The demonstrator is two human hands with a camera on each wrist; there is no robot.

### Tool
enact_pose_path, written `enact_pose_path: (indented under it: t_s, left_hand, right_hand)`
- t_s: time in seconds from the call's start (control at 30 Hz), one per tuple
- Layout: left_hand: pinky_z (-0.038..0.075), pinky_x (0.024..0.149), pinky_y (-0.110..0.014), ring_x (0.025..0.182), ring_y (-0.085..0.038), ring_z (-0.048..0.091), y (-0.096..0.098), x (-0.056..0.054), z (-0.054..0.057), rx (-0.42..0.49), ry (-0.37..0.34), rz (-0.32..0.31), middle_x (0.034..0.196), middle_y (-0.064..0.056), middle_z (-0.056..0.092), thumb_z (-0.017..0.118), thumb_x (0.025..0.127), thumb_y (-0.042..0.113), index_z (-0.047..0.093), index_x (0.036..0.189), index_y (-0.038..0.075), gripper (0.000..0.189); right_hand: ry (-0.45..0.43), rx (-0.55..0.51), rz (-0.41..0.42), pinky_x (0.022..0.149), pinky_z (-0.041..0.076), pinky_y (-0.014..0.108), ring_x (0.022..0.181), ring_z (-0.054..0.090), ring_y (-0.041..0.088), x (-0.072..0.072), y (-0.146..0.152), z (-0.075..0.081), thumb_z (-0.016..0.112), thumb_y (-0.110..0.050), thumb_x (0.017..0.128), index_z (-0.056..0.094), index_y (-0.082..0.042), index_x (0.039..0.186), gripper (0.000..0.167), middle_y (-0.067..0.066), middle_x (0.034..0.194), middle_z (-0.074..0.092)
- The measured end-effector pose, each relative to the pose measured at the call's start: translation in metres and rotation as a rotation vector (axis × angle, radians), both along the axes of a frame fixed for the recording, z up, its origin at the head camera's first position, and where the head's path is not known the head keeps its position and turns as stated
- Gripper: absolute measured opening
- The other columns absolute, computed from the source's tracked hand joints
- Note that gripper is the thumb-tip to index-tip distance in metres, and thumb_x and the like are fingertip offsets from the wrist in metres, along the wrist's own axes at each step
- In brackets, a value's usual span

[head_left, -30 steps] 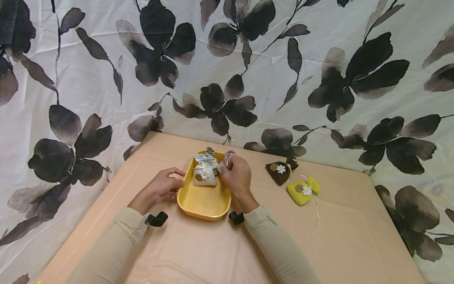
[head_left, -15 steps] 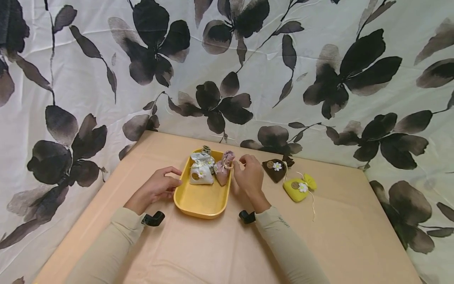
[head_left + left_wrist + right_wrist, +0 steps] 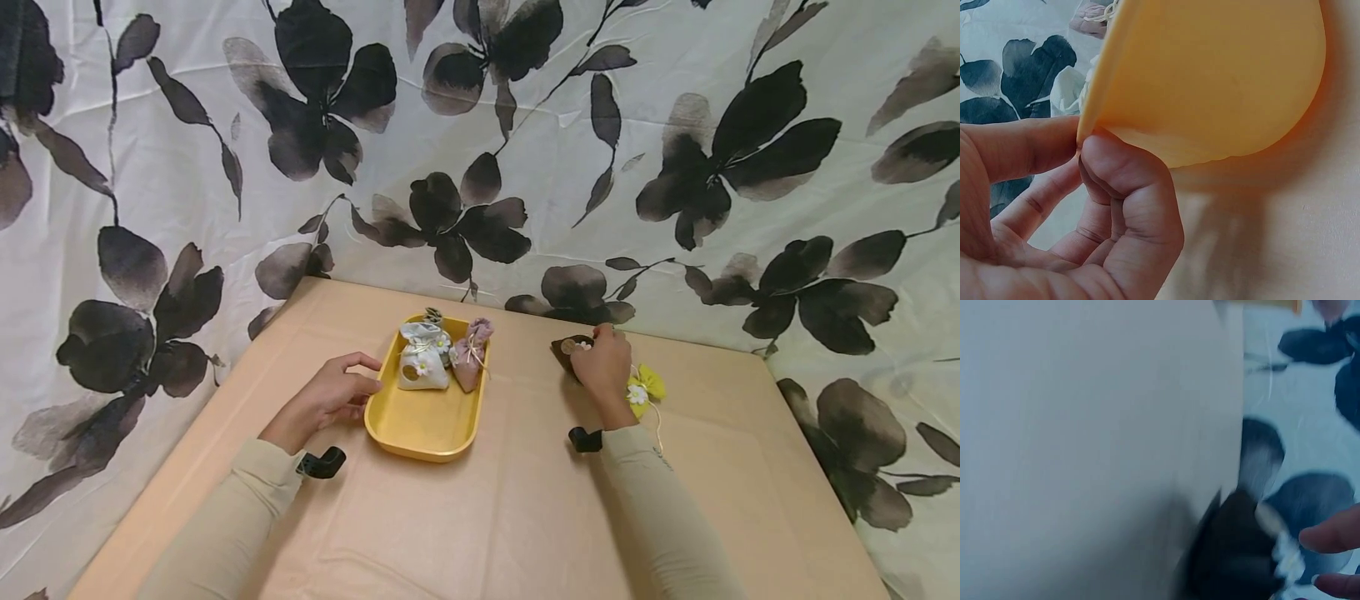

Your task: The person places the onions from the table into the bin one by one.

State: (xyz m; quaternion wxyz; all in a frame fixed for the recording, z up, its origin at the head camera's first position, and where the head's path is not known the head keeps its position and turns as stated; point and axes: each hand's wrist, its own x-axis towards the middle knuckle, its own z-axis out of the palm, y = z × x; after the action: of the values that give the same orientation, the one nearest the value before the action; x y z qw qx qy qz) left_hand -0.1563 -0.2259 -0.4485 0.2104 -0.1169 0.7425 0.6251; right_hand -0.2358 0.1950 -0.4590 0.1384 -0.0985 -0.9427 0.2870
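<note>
My left hand (image 3: 330,396) pinches the left rim of a yellow tray (image 3: 420,429), the thumb and a bent finger meeting at its edge (image 3: 1094,103) in the left wrist view. In the tray lie a whitish drawstring pouch (image 3: 420,379) with a flower and a mauve pouch (image 3: 468,371); a patterned tuft (image 3: 432,315) shows behind the white one. Over at the right, my right hand (image 3: 606,371) reaches over a dark brown pouch (image 3: 561,352), covering much of it. In the right wrist view two fingertips stand apart beside its white flower (image 3: 1288,557).
A lime-yellow pouch (image 3: 651,383) with a white flower and a loose cord lies just right of my right hand, partly hidden by it. A floral cloth (image 3: 570,167) hangs behind the far edge of the peach-coloured table (image 3: 495,517).
My right hand has let go of the mauve pouch, which now rests in the tray, and has moved right to the brown pouch. The left hand stays at the tray rim.
</note>
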Motion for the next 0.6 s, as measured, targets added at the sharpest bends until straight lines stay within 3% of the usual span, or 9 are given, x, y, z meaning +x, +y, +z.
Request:
enact_pose_path:
  t_s: [0.23, 0.6]
  left_hand:
    - [0.05, 0.058, -0.027, 0.07, -0.015, 0.058, -0.001, 0.001, 0.0, 0.003, 0.004, -0.005, 0.096, -0.01, 0.064, 0.065, 0.099, 0.01, 0.054, 0.142, 0.007, 0.044]
    - [0.05, 0.059, -0.027, 0.07, -0.016, 0.058, 0.001, 0.001, 0.001, 0.01, 0.0, 0.01, 0.099, -0.011, 0.063, 0.066, 0.099, 0.01, 0.054, 0.142, 0.008, 0.045]
  right_hand:
    - [-0.101, -0.047, -0.015, 0.098, 0.046, 0.06, 0.114, 0.058, 0.05, -0.006, 0.021, -0.005, 0.062, -0.024, 0.091, 0.059, 0.01, 0.126, 0.048, 0.032, 0.122, 0.063]
    - [-0.182, -0.156, 0.03, 0.105, 0.048, 0.056, 0.123, 0.057, 0.047, -0.012, 0.025, -0.013, 0.073, -0.02, 0.085, 0.052, 0.0, 0.138, 0.061, 0.027, 0.137, 0.061]
